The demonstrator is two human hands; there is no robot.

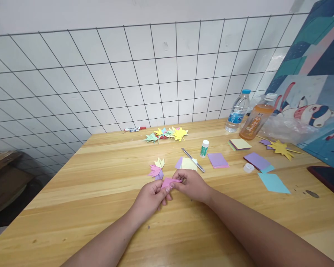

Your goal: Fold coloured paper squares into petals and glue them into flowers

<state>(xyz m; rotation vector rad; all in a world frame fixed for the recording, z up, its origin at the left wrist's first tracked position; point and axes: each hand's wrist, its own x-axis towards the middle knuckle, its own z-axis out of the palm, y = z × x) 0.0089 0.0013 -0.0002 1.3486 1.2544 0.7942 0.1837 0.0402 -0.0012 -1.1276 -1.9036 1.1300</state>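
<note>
A small folded piece of pink paper (168,182) is pinched between my two hands above the wooden table. My left hand (151,195) grips its left and lower side, thumb on top. Fingers of my right hand (191,185) hold the right end, where a narrow pointed flap sticks out. Just beyond my left hand lie folded paper pieces (156,170) in pink, pale yellow and purple. Past my right hand are pale yellow and purple paper squares (188,164), partly hidden by it, with a utility knife (193,160) beside them.
A glue stick (204,148), purple paper squares (218,160) and a white cap (248,168) lie right of centre. Two bottles, one clear (237,113) and one orange (256,118), stand at the back right. Folded paper leaves (179,134) and markers (135,129) lie near the tiled wall.
</note>
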